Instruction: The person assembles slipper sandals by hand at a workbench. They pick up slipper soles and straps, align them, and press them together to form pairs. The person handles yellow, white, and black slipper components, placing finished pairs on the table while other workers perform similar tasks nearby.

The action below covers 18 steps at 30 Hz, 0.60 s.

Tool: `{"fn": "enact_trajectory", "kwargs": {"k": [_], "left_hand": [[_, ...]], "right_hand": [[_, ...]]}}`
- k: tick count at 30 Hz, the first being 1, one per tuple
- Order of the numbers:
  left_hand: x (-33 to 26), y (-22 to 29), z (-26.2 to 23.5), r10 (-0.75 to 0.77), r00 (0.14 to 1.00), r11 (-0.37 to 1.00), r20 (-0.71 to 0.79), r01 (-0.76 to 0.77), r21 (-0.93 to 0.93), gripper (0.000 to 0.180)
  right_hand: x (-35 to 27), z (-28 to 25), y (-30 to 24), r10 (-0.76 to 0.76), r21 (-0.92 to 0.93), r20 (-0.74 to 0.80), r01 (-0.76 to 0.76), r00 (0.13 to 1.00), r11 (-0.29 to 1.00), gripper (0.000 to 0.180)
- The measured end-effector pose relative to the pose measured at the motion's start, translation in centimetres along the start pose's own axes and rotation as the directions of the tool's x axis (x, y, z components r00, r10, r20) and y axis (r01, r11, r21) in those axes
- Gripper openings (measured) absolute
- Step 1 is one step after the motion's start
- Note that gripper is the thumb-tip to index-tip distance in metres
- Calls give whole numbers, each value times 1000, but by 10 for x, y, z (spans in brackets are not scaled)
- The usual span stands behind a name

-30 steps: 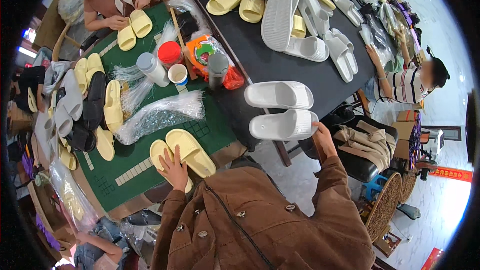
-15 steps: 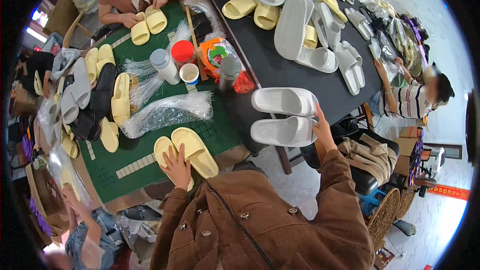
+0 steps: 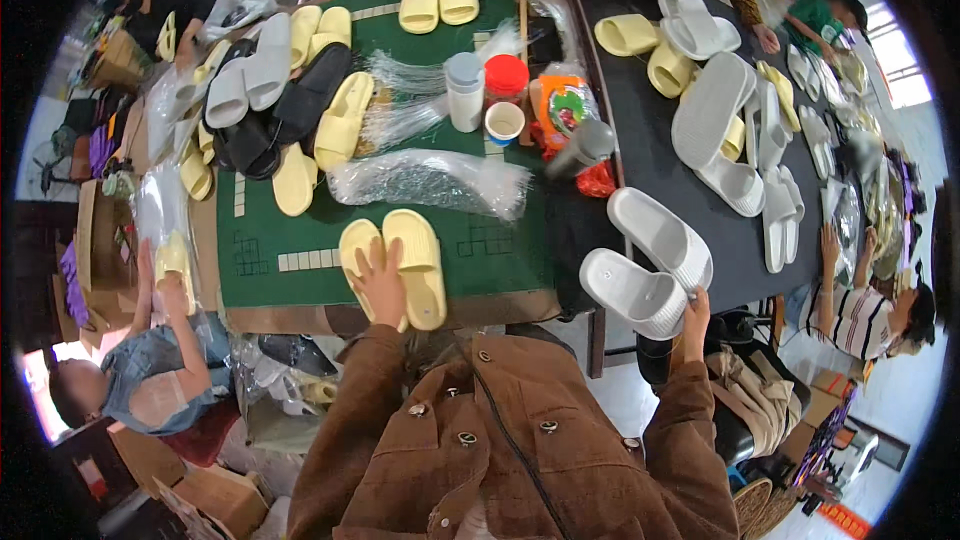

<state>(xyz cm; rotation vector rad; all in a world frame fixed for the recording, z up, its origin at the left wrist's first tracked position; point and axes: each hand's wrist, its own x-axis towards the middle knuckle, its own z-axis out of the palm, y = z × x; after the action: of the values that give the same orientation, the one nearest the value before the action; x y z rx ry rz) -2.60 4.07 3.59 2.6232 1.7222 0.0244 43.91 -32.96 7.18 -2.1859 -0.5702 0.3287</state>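
Two pale yellow slide sandals (image 3: 425, 285) lie side by side at the near edge of the green-topped table (image 3: 265, 290). My left hand (image 3: 382, 285) rests on them with its fingers spread, mostly over the left sandal. Off to the right, my right hand (image 3: 694, 324) grips a pair of light grey slide sandals (image 3: 632, 285) at the toe end. They are held slantwise, heels toward the upper left, over the near corner of the black table. The fingers beneath the grey sandals are partly hidden.
Clear plastic bags (image 3: 430, 185), a white bottle (image 3: 464, 90), a red-lidded jar (image 3: 506, 78), a paper cup (image 3: 503, 123) and a grey tumbler (image 3: 582, 148) stand or lie mid-table. More slides (image 3: 712, 110) pile on the black table (image 3: 650, 155). Co-workers sit around.
My view has turned, so the scene sits farther right in the picture. The grey sandals in my right hand have swung from nearly level to slanted. My left hand stays on the yellow pair.
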Motion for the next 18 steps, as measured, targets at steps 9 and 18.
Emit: {"fn": "enact_trajectory", "kwargs": {"k": [9, 18], "left_hand": [[22, -165, 11, -288, 940, 957, 183, 277, 85, 81], [32, -137, 10, -240, 965, 890, -107, 175, -420, 55]], "right_hand": [[-6, -28, -95, -222, 291, -77, 235, 972, 927, 24], [6, 72, -286, -663, -86, 69, 666, 746, 741, 24]]}}
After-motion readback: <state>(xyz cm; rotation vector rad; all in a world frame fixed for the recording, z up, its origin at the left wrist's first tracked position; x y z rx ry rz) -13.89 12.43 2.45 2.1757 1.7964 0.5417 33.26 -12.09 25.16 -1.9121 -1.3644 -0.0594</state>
